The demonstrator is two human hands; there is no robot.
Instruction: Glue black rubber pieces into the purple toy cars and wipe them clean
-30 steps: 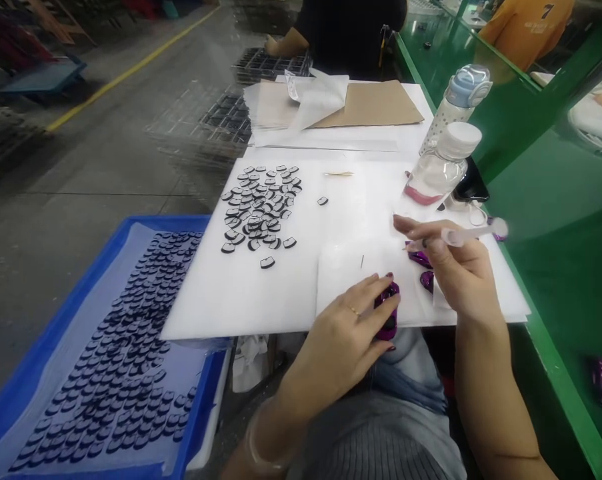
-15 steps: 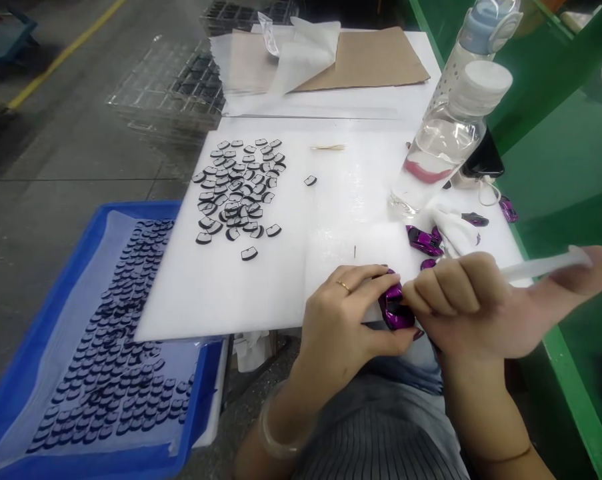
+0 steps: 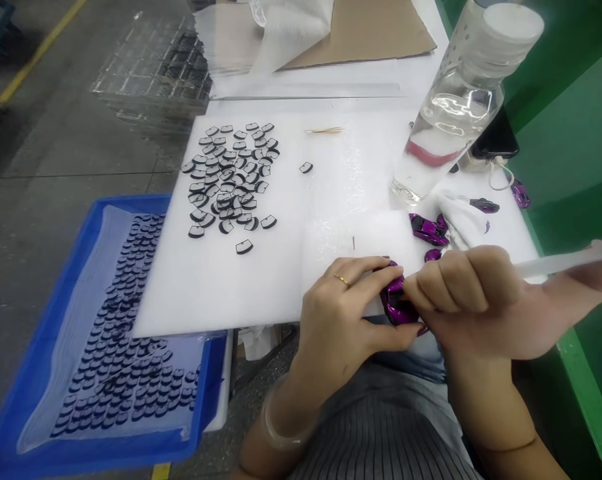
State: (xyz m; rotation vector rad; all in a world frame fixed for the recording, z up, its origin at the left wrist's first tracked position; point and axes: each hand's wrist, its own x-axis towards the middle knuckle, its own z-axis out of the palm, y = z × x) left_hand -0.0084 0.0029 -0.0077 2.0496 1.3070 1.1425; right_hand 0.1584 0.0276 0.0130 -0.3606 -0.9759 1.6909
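Note:
My left hand (image 3: 338,327) is closed around a shiny purple toy car (image 3: 399,305), pinching it between thumb and fingers at the board's near edge. My right hand (image 3: 481,307) is a fist around a slim white stick-like tool (image 3: 555,264), its thumb stretched along the far end. The curled right fingers meet the car's right side. The tool's working end is hidden, so I cannot tell whether it touches the car. Beyond the hands, another purple toy car (image 3: 429,230) lies beside a crumpled white cloth (image 3: 458,217).
Many small black-edged curved pieces (image 3: 228,177) are spread on the white board (image 3: 275,287). A blue tray (image 3: 88,460) of similar pieces stands lower left. A water bottle (image 3: 445,127) rises at right, near a phone (image 3: 498,143). Thin sticks (image 3: 325,130) and cardboard (image 3: 381,30) lie farther back.
The view has shifted slightly, with the bottle now larger and the board a little higher. Both hands keep the same grip on the toy car and the white tool.

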